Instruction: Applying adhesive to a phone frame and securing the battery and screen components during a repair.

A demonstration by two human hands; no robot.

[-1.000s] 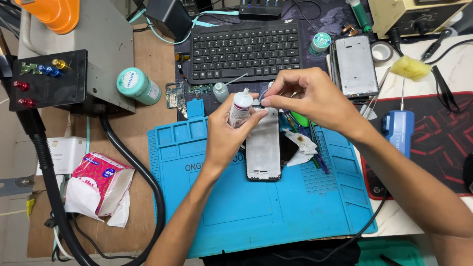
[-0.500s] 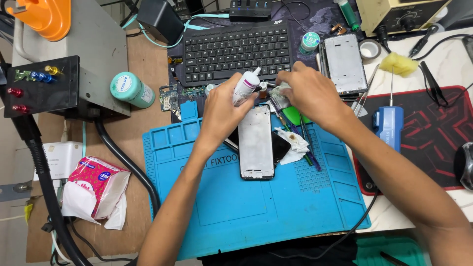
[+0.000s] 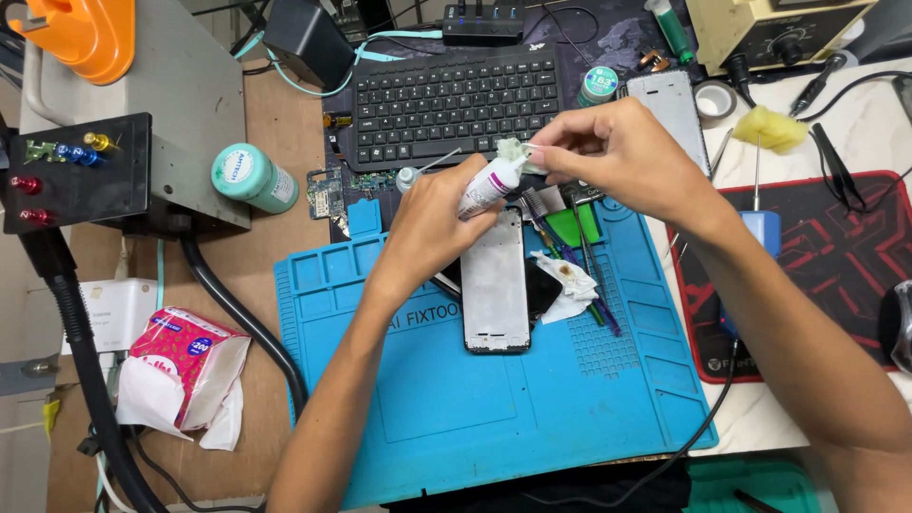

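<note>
The left hand [image 3: 432,214] is clenched around a small white squeeze tube [image 3: 487,186] held above the grey phone frame [image 3: 495,282]. At its nozzle, the right hand [image 3: 608,152] pinches a crumpled pale tissue [image 3: 514,152], apparently wiping the tip. Dispensing next would need the tissue cleared away.

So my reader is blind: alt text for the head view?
Left hand holds a small white tube while the right hand presses a wad of tissue to its tip, above a phone frame on a blue mat.
</note>
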